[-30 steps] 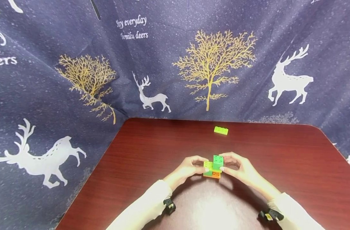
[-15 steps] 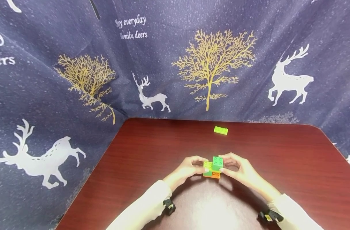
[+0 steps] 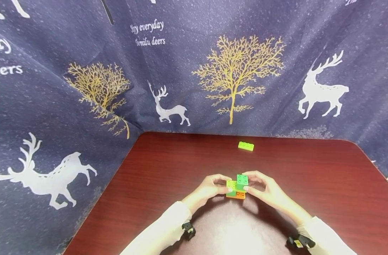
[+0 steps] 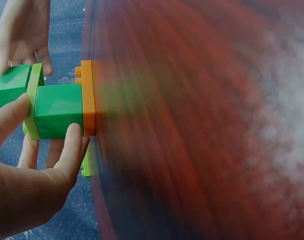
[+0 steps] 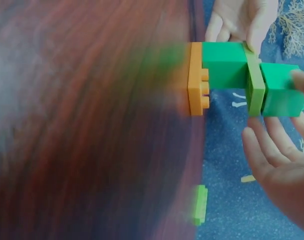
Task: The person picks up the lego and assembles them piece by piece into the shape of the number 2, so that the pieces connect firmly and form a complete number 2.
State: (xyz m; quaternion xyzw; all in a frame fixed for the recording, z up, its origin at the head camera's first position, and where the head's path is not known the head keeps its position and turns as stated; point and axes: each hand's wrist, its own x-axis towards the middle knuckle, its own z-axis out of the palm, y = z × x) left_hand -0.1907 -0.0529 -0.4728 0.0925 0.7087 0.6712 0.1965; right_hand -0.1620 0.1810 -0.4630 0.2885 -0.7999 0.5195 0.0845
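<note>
A small stack of toy building bricks stands on the table between both hands. At its bottom is a flat orange brick (image 3: 240, 195), with a green brick (image 4: 59, 111) on its left end. A flat lime brick (image 3: 230, 183) bridges above, overhanging the orange one. On the lime brick's right end sits the upper green brick (image 3: 242, 179). My left hand (image 3: 210, 188) holds the stack's left side, thumb on the lime brick and a finger at the lower green brick. With thumb and fingers, my right hand (image 3: 266, 188) pinches the upper green brick.
Another flat lime brick (image 3: 246, 146) lies near the far edge of the reddish-brown table (image 3: 181, 156). Behind the table hangs a dark blue cloth (image 3: 270, 78) printed with deer and trees. A black strap device (image 3: 188, 230) is on each wrist.
The upper green brick has come down slightly on the lime brick, the right hand moving with it. The left hand keeps its hold, and the head view has shifted a little.
</note>
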